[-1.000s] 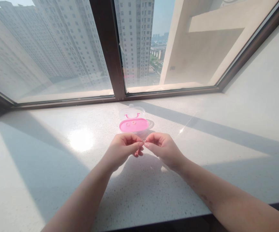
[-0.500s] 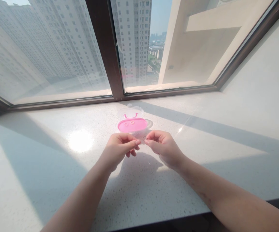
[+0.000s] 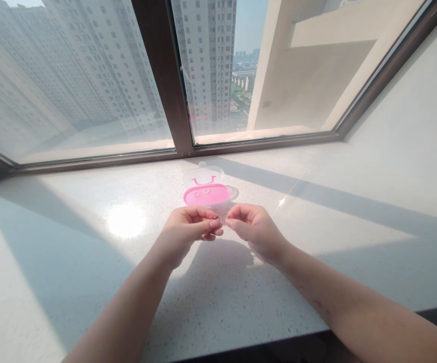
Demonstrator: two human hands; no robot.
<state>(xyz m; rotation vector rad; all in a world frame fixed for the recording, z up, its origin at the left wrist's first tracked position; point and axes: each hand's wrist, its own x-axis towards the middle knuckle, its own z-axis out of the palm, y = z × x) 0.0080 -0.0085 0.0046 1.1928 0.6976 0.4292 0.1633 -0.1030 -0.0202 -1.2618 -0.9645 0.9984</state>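
My left hand [image 3: 194, 227] pinches a small dark ring-like piece [image 3: 217, 218] between thumb and index finger. Opposite it, the thumb and index finger of my right hand [image 3: 254, 226] are closed on a thin small ring [image 3: 225, 217]. The two little pieces are very close together; I cannot tell whether they touch. Just beyond my fingers lies an oval pink case [image 3: 213, 194] with its clear lid [image 3: 213, 174] swung back toward the window. Two pale small rings [image 3: 207, 191] sit on the pink surface, and a pink handle shape shows against the lid.
The speckled white sill [image 3: 90, 282] carries everything, with bright sun glare at the left and shadow bands across it. A brown window frame [image 3: 184, 146] borders the far side. The sill's dark front edge [image 3: 297, 348] runs along the bottom right.
The dark piece at my left fingertips now shows, and my left fingers have shifted slightly. My right hand is nearly still, with the thin ring in the same pinch.
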